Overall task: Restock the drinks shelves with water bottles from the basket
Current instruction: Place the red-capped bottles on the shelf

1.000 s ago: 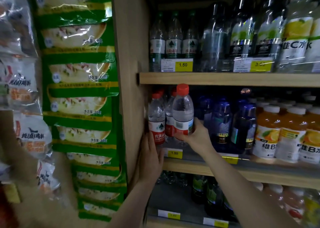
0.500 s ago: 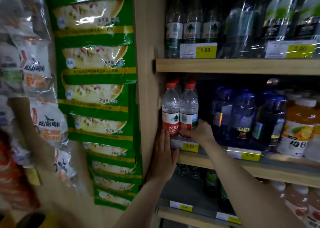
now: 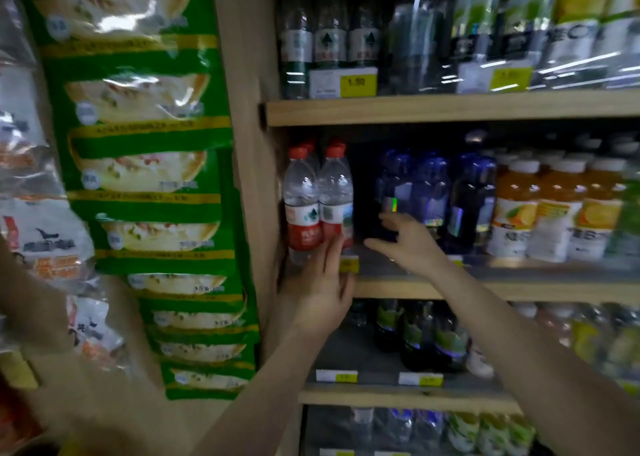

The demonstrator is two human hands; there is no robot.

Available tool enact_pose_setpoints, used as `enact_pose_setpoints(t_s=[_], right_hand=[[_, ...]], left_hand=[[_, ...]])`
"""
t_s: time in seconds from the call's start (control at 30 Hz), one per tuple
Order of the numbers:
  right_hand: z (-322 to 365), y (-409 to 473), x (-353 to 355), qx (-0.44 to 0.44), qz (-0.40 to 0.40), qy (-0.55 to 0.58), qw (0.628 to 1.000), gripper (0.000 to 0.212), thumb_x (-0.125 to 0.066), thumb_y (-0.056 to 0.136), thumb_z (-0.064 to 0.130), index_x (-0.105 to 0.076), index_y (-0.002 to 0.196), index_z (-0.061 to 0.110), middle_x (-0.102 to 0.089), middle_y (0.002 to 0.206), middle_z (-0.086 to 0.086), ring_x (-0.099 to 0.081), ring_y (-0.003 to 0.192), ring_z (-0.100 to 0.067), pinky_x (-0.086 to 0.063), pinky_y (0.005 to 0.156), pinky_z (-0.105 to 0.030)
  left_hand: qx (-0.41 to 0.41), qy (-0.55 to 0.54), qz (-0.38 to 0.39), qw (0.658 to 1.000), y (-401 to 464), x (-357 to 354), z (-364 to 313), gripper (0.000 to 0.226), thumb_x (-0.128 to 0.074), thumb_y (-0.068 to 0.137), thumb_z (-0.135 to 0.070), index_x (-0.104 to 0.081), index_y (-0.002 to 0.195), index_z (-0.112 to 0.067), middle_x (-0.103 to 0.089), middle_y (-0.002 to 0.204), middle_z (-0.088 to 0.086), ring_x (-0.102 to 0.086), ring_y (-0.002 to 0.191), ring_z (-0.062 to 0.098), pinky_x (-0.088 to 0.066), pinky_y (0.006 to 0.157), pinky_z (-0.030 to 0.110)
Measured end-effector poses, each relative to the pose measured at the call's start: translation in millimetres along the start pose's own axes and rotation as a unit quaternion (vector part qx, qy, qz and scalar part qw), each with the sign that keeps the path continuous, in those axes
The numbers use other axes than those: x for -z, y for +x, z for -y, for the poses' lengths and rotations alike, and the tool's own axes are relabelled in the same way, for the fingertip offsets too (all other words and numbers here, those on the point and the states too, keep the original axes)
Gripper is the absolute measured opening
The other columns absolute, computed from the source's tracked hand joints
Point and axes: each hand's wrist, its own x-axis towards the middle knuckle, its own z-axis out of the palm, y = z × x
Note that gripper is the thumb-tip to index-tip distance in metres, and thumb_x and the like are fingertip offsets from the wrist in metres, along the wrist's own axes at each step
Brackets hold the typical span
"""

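Observation:
Two red-capped water bottles stand side by side at the left end of the middle shelf [image 3: 415, 287]: the left bottle [image 3: 302, 206] and the right bottle [image 3: 336, 196], with more red caps behind them. My left hand [image 3: 323, 289] lies flat against the bottles' lower fronts, fingers pointing up. My right hand [image 3: 408, 241] hovers open just right of them, over an empty gap on the shelf, holding nothing. The basket is out of view.
Dark blue bottles [image 3: 433, 192] and orange drinks [image 3: 561, 206] fill the shelf to the right. Green-capped bottles [image 3: 329, 40] stand on the shelf above. A wooden side panel [image 3: 249, 144] bounds the shelves; green snack bags [image 3: 138, 165] hang left of it.
My right hand has let go of the right water bottle, which now stands on the shelf, and has drawn back to the right. The view shifted slightly.

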Motion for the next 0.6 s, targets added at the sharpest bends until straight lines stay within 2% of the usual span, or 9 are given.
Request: enact_pose_setpoints(t_s=[0.07,0.13,0.2,0.23,0.27,0.37,0.43,0.53,0.6], right_hand=[[-19.3,-35.9,20.1,0.01,-0.013,-0.021,1.0,0.054,-0.072,0.08,0.024,-0.053,0.126,0.004,-0.057,0.126,-0.014,-0.057,0.114,-0.023,-0.043,0.093,-0.027],[-44.6,-73.1,37.2,-0.004,-0.008,-0.047,0.999,0.043,-0.07,0.081,0.02,-0.058,0.12,0.005,-0.061,0.119,-0.013,-0.06,0.109,-0.024,-0.045,0.089,-0.025],[-74.0,-110.8,51.1,-0.052,0.015,-0.051,0.997,0.04,-0.068,0.083,0.019,-0.058,0.119,0.006,-0.062,0.119,-0.011,-0.061,0.107,-0.022,-0.045,0.081,-0.012],[-89.9,-129.1,57.0,-0.072,0.025,-0.056,0.996,0.039,-0.067,0.084,0.019,-0.058,0.12,0.007,-0.062,0.118,-0.012,-0.061,0.105,-0.023,-0.042,0.074,-0.004],[-106.4,-145.8,62.3,-0.086,0.032,-0.066,0.994,0.039,-0.067,0.084,0.021,-0.058,0.12,0.008,-0.063,0.116,-0.012,-0.062,0.103,-0.023,-0.04,0.07,-0.003],[-162.5,-193.8,73.4,-0.149,0.103,-0.064,0.981,0.042,-0.068,0.083,0.034,-0.056,0.123,0.026,-0.061,0.119,0.002,-0.059,0.107,-0.015,-0.045,0.08,-0.019],[-203.5,-223.4,72.1,-0.184,0.157,-0.038,0.97,0.04,-0.068,0.082,0.037,-0.054,0.12,0.038,-0.056,0.121,0.011,-0.055,0.112,-0.011,-0.048,0.086,-0.024],[-271.0,-268.4,63.6,-0.229,0.227,-0.028,0.946,0.056,-0.069,0.082,0.037,-0.048,0.133,0.024,-0.053,0.133,0.005,-0.053,0.119,-0.015,-0.049,0.095,-0.032],[-315.2,-300.6,55.3,-0.255,0.273,0.003,0.927,0.061,-0.068,0.082,0.034,-0.044,0.137,0.022,-0.048,0.137,0.004,-0.05,0.124,-0.017,-0.047,0.098,-0.034]], left_hand=[[-0.038,-0.083,0.042,0.995,-8.4,-7.7,-21.1,0.05,-0.053,0.087,-0.023,-0.043,0.136,-0.015,-0.05,0.135,0.006,-0.051,0.119,0.021,-0.047,0.095,0.034],[-0.062,-0.116,0.091,0.987,-21.8,-20.8,-40.9,0.044,-0.056,0.088,-0.019,-0.048,0.131,-0.015,-0.056,0.125,0.007,-0.06,0.1,0.023,-0.05,0.081,0.031],[-0.082,-0.121,0.15,0.978,-42.0,-38.3,-59.3,0.039,-0.054,0.09,-0.021,-0.049,0.129,-0.016,-0.057,0.121,0.006,-0.062,0.081,0.024,-0.047,0.065,0.029],[-0.085,-0.128,0.182,0.971,-55.3,-50.0,-67.6,0.039,-0.053,0.091,-0.021,-0.049,0.129,-0.017,-0.056,0.123,0.005,-0.062,0.078,0.024,-0.043,0.062,0.027],[-0.081,-0.14,0.213,0.964,-70.3,-63.3,-75.9,0.038,-0.052,0.092,-0.02,-0.049,0.129,-0.017,-0.056,0.123,0.005,-0.062,0.079,0.024,-0.042,0.061,0.027],[-0.028,-0.189,0.29,0.938,-122.4,-107.6,-101.7,0.038,-0.053,0.091,-0.017,-0.051,0.13,-0.016,-0.059,0.117,0.008,-0.063,0.089,0.026,-0.05,0.069,0.036],[0.014,-0.209,0.322,0.923,-162.0,-135.9,-117.1,0.038,-0.054,0.091,-0.016,-0.051,0.129,-0.017,-0.061,0.114,0.005,-0.064,0.086,0.024,-0.052,0.07,0.035],[0.121,-0.222,0.35,0.902,-225.5,-172.8,-138.4,0.039,-0.058,0.09,-0.016,-0.053,0.129,-0.018,-0.062,0.109,-0.001,-0.064,0.092,0.012,-0.049,0.074,0.025],[0.212,-0.252,0.373,0.868,-267.9,-190.6,-152.1,0.037,-0.059,0.089,-0.015,-0.055,0.125,-0.019,-0.062,0.098,-0.01,-0.066,0.092,0.008,-0.051,0.077,0.023]])
